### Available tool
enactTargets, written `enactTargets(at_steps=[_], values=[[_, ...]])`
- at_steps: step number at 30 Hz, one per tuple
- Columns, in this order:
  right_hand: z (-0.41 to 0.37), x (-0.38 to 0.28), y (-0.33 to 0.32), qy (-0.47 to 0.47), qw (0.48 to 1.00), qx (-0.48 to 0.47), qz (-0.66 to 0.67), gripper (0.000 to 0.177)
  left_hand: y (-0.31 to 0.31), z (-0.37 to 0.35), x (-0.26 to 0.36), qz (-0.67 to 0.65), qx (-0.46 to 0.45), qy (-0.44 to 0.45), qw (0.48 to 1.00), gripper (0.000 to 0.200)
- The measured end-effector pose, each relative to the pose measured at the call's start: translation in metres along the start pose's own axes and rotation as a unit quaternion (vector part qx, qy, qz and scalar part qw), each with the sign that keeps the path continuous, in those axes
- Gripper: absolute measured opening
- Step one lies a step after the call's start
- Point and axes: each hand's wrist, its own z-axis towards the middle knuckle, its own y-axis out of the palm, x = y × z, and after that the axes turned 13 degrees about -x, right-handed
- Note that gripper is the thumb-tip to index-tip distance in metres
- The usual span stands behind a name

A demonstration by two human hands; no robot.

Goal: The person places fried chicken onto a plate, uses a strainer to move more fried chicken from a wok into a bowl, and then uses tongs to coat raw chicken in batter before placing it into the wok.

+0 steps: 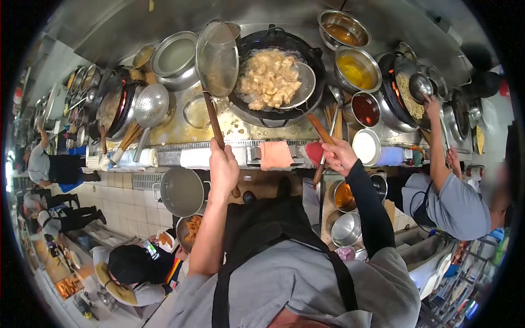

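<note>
My left hand [223,168] is closed around the long wooden handle of a wire-mesh strainer [217,63], which is raised over the left rim of the wok [314,57]. Pale, battered-looking pieces of food [270,76] bubble in the wok's oil. With my right hand [340,156] I grip the wooden handle of a round skimmer [304,85]; its bowl sits in the wok, against the right side of the food. A metal spatula [336,97] leans beside the wok, its shaft running down past my right fingers.
Right of the wok stand bowls of yellow liquid [356,70], red sauce [365,108] and white contents [366,146]. A perforated skimmer [151,106] and a steel pot [175,57] are on the left. A co-worker [454,202] works at the right-hand wok; another person [136,268] is behind me, lower left.
</note>
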Motion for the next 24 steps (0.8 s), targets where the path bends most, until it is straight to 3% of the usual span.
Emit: enactTargets(at_steps=[3, 8, 12, 14, 15, 17, 18, 20, 24], values=[[-0.018, 0.000, 0.005, -0.014, 1.000, 0.003, 0.006, 0.021, -0.019, -0.020, 0.027, -0.082, -0.076, -0.091, 0.990, 0.024], [-0.031, -0.004, 0.037, -0.028, 0.998, 0.054, -0.029, 0.020, 0.002, -0.009, -0.027, -0.095, -0.095, -0.041, 0.990, 0.024], [-0.014, -0.006, 0.082, -0.046, 0.976, 0.128, -0.172, 0.024, -0.011, 0.000, 0.017, -0.243, -0.163, -0.098, 0.951, 0.020], [0.009, -0.004, 0.104, -0.062, 0.945, 0.169, -0.272, 0.027, -0.015, 0.017, 0.022, -0.290, -0.177, -0.105, 0.935, 0.019], [0.036, 0.008, 0.090, -0.102, 0.897, 0.182, -0.389, 0.028, -0.016, 0.026, 0.024, -0.303, -0.175, -0.105, 0.931, 0.019], [0.054, 0.018, 0.129, -0.201, 0.725, 0.279, -0.596, 0.031, -0.019, 0.046, 0.020, -0.311, -0.178, -0.105, 0.928, 0.018], [0.065, 0.016, 0.142, -0.134, 0.740, 0.268, -0.602, 0.033, -0.024, 0.056, 0.022, -0.319, -0.190, -0.106, 0.922, 0.018], [0.092, 0.024, 0.153, -0.076, 0.715, 0.256, -0.646, 0.041, -0.031, 0.069, 0.023, -0.335, -0.217, -0.110, 0.910, 0.017], [0.095, 0.021, 0.182, -0.051, 0.684, 0.289, -0.668, 0.044, -0.044, 0.064, 0.036, -0.429, -0.195, -0.135, 0.872, 0.010]])
